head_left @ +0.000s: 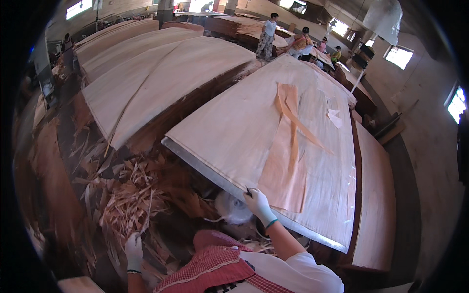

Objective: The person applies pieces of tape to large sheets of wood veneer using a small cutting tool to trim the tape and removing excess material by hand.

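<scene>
A large pale veneer sheet [244, 122] lies on a stack in front of me, with a long metal straightedge [195, 163] along its near edge. Darker orange veneer strips [286, 161] lie crossed on top of it. My right hand [258, 205], in a white glove, rests on the near edge and seems to pinch a small dark tool against the straightedge. My left hand [133, 250], also gloved, hangs low at my left side above the scraps, with a thin strip at its fingers; I cannot tell if it grips it.
A heap of veneer scraps [127, 195] covers the floor at left. More veneer stacks [161, 68] stand at left and behind, another stack [376, 195] at right. Several people [293, 41] work at the far end. A white round object [232, 207] sits below the edge.
</scene>
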{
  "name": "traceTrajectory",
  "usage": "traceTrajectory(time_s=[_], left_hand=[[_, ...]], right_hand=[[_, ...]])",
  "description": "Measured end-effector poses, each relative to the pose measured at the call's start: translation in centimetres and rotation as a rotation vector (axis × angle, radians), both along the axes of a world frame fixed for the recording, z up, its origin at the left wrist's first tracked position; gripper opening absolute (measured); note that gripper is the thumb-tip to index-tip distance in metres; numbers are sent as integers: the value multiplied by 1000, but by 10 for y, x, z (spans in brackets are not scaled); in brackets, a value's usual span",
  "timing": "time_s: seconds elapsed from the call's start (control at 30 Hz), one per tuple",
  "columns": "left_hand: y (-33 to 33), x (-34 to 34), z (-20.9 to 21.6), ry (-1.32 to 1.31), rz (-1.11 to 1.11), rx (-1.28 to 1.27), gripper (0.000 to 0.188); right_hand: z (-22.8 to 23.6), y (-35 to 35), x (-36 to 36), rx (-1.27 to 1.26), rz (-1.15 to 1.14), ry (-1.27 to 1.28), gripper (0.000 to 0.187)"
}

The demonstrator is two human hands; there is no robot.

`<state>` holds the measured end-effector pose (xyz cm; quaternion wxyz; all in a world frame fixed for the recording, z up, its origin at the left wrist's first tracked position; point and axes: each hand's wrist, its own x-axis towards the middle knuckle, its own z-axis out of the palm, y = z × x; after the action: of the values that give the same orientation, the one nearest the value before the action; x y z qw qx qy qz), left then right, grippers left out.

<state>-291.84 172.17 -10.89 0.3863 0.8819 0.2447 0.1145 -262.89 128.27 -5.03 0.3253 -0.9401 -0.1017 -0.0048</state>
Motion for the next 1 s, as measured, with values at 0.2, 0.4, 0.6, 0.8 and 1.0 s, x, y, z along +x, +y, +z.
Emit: traceTrajectory(time_s=[0.2, 0.4, 0.6, 0.8, 1.0], left_hand=[[79, 165, 28, -92, -139, -19, 26], [137, 259, 26, -39, -324, -163, 27], [228, 349, 7, -1, -347, -136, 25], [327, 479, -14, 32, -630, -68, 26], [401, 617, 11, 77, -867, -22, 28]], right_hand=[[-37, 68, 77, 62, -201, -9, 32], [-24, 192, 166, 118, -149, 33, 32], [-22, 258, 241, 40, -189, -7, 33], [-51, 304, 278, -135, -437, 154, 32], [-65, 343, 283, -304, -744, 269, 31]])
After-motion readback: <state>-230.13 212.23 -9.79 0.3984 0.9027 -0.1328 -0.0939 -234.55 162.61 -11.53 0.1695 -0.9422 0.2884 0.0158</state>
